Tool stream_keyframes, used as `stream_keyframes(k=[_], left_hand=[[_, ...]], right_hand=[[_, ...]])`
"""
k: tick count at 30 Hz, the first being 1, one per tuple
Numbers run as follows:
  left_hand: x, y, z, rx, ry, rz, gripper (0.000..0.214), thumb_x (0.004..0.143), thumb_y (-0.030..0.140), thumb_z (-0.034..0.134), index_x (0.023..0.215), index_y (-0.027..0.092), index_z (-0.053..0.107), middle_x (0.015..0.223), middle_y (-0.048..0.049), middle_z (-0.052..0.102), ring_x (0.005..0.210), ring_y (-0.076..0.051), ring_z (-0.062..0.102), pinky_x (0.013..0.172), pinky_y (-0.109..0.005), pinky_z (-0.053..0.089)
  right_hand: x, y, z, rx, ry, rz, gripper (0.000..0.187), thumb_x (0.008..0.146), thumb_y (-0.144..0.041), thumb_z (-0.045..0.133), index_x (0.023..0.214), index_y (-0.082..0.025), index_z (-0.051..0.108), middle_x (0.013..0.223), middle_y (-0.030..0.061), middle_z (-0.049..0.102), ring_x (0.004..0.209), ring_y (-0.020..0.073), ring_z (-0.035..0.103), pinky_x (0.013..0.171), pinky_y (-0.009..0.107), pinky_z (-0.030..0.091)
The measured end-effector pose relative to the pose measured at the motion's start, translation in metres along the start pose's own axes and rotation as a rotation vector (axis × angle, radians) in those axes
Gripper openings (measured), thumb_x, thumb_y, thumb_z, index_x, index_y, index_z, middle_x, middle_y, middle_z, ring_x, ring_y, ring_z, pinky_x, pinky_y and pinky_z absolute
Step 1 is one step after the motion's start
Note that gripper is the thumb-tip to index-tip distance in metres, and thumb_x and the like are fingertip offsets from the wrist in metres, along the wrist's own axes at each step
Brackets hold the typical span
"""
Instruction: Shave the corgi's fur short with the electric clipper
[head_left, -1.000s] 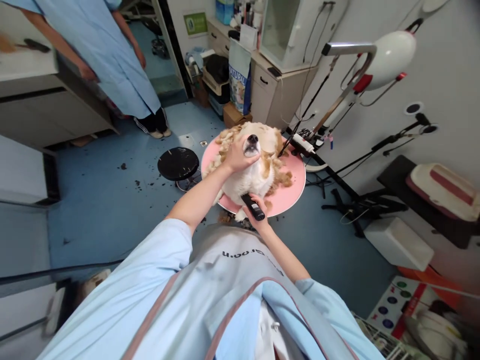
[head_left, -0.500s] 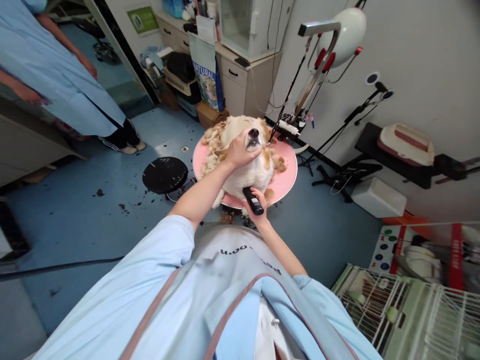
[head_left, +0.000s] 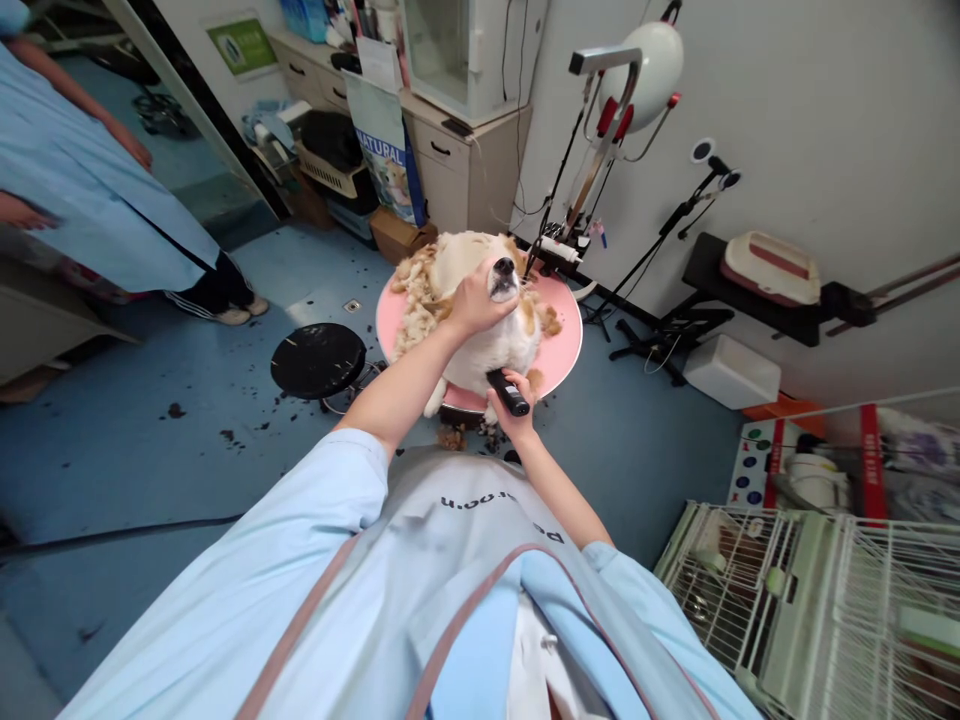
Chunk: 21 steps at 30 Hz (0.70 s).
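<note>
A white and tan dog (head_left: 487,355) is on a round pink grooming table (head_left: 561,355), its muzzle tipped upward. My left hand (head_left: 476,300) is closed around the dog's muzzle, with the dark nose showing past the fingers. In my right hand (head_left: 516,408) is a black hair clipper (head_left: 508,393), its front end against the fur of the dog's chest. The clipper's blade is hidden in the fur. Loose clumps of cut fur (head_left: 416,310) lie on the table, mostly on the left side.
A black round stool (head_left: 318,360) stands left of the table. Behind the dog rises a metal grooming arm (head_left: 604,130) with a dark strap. A person in a blue gown (head_left: 97,170) stands at far left. Wire cages (head_left: 739,590) are at lower right. Dark hair tufts litter the floor.
The camera view has shifted, so the room's background sits further left. Both hands keep their hold on the muzzle and the clipper, which stays at the chest.
</note>
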<state>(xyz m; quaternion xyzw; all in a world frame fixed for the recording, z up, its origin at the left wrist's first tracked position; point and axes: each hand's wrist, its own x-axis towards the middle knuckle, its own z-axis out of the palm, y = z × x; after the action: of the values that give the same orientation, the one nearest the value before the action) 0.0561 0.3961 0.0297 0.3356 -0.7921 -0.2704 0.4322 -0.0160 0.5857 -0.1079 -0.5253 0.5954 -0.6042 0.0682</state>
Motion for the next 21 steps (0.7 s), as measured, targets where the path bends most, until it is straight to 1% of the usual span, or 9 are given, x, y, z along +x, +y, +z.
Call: stream_keyframes(k=[2, 4, 7, 9, 11, 14, 17, 21], left_hand=[[0.0, -0.001, -0.001, 0.0, 0.005, 0.004, 0.065, 0.07, 0.04, 0.077, 0.127, 0.02, 0.053, 0.119, -0.012, 0.069, 0.117, -0.031, 0.065, 0.105, -0.041, 0.048], [0.0, -0.001, -0.002, 0.002, 0.013, 0.005, 0.064, 0.07, 0.04, 0.077, 0.126, 0.02, 0.054, 0.119, -0.0119, 0.069, 0.117, -0.031, 0.065, 0.105, -0.041, 0.048], [0.0, -0.001, -0.003, 0.006, 0.017, 0.014, 0.063, 0.07, 0.041, 0.077, 0.125, 0.021, 0.055, 0.118, -0.0114, 0.069, 0.117, -0.031, 0.065, 0.104, -0.042, 0.049], [0.0, 0.0, -0.002, 0.013, 0.023, 0.027, 0.062, 0.07, 0.04, 0.078, 0.125, 0.021, 0.055, 0.118, -0.0113, 0.07, 0.117, -0.031, 0.065, 0.104, -0.041, 0.049], [-0.001, 0.001, -0.001, 0.022, 0.032, 0.036, 0.063, 0.069, 0.039, 0.078, 0.125, 0.02, 0.056, 0.117, -0.0114, 0.07, 0.115, -0.031, 0.066, 0.103, -0.041, 0.05], [-0.002, 0.001, 0.001, 0.025, 0.035, 0.047, 0.062, 0.069, 0.04, 0.079, 0.124, 0.021, 0.057, 0.114, -0.0107, 0.071, 0.112, -0.03, 0.068, 0.1, -0.041, 0.052], [-0.003, 0.001, 0.002, 0.023, 0.032, 0.056, 0.061, 0.07, 0.042, 0.079, 0.123, 0.021, 0.057, 0.112, -0.0102, 0.071, 0.111, -0.03, 0.068, 0.1, -0.041, 0.052], [-0.004, 0.002, 0.0, 0.016, 0.014, 0.042, 0.062, 0.071, 0.041, 0.079, 0.125, 0.021, 0.056, 0.111, -0.0097, 0.071, 0.112, -0.03, 0.067, 0.102, -0.042, 0.05]], right_hand=[[-0.006, -0.002, -0.002, 0.004, -0.024, 0.018, 0.037, 0.08, -0.041, 0.074, 0.108, -0.023, 0.056, 0.118, 0.0124, 0.07, 0.109, 0.0281, 0.069, 0.098, 0.051, 0.054], [-0.011, -0.009, -0.006, 0.016, -0.018, 0.036, 0.037, 0.081, -0.042, 0.074, 0.107, -0.023, 0.056, 0.12, 0.0116, 0.069, 0.11, 0.0274, 0.068, 0.1, 0.051, 0.054], [-0.014, -0.019, -0.012, 0.047, 0.065, 0.05, 0.035, 0.081, -0.042, 0.074, 0.106, -0.025, 0.055, 0.119, 0.0105, 0.069, 0.111, 0.0269, 0.068, 0.102, 0.052, 0.053], [-0.011, -0.02, -0.013, 0.074, 0.099, 0.05, 0.035, 0.082, -0.042, 0.073, 0.106, -0.026, 0.054, 0.118, 0.0101, 0.069, 0.111, 0.0266, 0.068, 0.103, 0.052, 0.052], [-0.006, -0.016, -0.01, 0.074, 0.089, 0.053, 0.035, 0.082, -0.042, 0.072, 0.107, -0.026, 0.054, 0.118, 0.0097, 0.069, 0.111, 0.0261, 0.068, 0.103, 0.051, 0.052], [-0.003, -0.004, -0.004, 0.02, 0.04, 0.068, 0.036, 0.081, -0.043, 0.072, 0.108, -0.025, 0.056, 0.115, 0.0089, 0.07, 0.108, 0.0255, 0.069, 0.1, 0.049, 0.054], [-0.008, 0.006, 0.002, -0.012, 0.013, 0.086, 0.037, 0.08, -0.042, 0.073, 0.108, -0.025, 0.057, 0.114, 0.0084, 0.07, 0.106, 0.0259, 0.069, 0.098, 0.048, 0.054], [-0.018, 0.01, 0.008, -0.022, -0.012, 0.136, 0.037, 0.08, -0.042, 0.072, 0.109, -0.024, 0.057, 0.113, 0.0085, 0.069, 0.106, 0.0258, 0.068, 0.098, 0.046, 0.054]])
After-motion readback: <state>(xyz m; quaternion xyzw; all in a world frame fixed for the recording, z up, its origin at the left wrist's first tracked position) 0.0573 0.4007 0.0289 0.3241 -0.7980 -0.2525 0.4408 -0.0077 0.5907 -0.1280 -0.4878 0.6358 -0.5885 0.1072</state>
